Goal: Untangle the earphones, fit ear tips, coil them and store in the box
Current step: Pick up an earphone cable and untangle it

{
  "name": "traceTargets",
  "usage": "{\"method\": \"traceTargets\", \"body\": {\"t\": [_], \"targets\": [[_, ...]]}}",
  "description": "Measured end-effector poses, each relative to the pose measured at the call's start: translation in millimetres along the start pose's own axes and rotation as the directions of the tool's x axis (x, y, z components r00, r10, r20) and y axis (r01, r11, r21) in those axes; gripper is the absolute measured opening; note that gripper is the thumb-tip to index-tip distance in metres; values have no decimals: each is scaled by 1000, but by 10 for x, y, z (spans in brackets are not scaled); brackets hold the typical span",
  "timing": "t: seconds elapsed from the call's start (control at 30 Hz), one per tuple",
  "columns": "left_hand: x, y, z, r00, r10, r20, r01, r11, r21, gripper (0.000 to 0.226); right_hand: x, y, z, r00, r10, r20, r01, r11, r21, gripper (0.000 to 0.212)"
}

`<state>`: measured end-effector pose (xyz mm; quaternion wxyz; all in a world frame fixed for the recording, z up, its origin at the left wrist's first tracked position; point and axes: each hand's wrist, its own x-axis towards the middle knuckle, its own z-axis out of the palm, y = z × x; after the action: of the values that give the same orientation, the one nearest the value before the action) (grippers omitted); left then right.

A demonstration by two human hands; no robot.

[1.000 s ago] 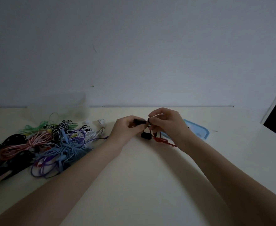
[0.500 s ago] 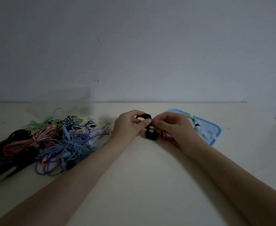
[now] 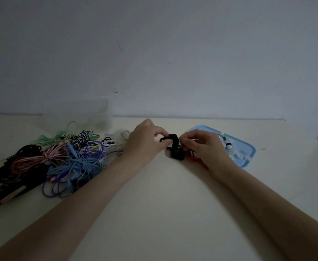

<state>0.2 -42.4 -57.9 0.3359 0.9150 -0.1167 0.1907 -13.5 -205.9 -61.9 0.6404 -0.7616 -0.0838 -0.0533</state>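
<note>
Surface: cream table (image 3: 163, 194) against plain grey wall, dim light | writing: none legible | my left hand (image 3: 145, 142) and right hand (image 3: 203, 146) both pinch black earphones (image 3: 175, 147) at table centre | tangled pile (image 3: 56, 159) left of them | blue tray (image 3: 246, 147) with ear tips (image 3: 237, 152) right | clear box (image 3: 83, 113) behind pile

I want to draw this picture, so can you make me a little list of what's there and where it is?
left hand: pinches black earphones
right hand: pinches the same earphones
red cord: under right hand
cable pile: many colours, left on table
blue tray: right, holds small ear tips
clear box: behind pile, by wall
</note>
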Motion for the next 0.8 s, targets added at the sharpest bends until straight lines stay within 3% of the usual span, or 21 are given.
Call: {"method": "traceTargets", "body": {"t": [0.1,0.23,0.4,0.53,0.63,0.73,0.8], "targets": [[-22,-7,65,994,100,51,-94,989,-118,13,-2,-11,-7,1000,26,-6,-26,999,44,19],[-56,-12,96,990,77,117,-44,964,-262,29,-19,-33,-24,997,74,38,-78,991,108,20],[-16,-29,106,983,93,159,-38,945,-324,26,1,-20,-37,995,81,61,-91,980,179,19],[-25,22,95,992,-32,124,96,826,-556,15,22,10,-66,993,114,9,-113,959,260,14],[-39,53,73,972,-139,188,231,700,-676,11,18,9,-60,994,107,-7,-102,967,233,11],[-40,58,71,952,-171,253,305,572,-761,9,18,-6,-57,997,74,-8,-69,967,247,13],[-42,51,65,946,-175,271,323,543,-776,8,22,-21,-57,999,50,0,-48,964,262,16]]}}
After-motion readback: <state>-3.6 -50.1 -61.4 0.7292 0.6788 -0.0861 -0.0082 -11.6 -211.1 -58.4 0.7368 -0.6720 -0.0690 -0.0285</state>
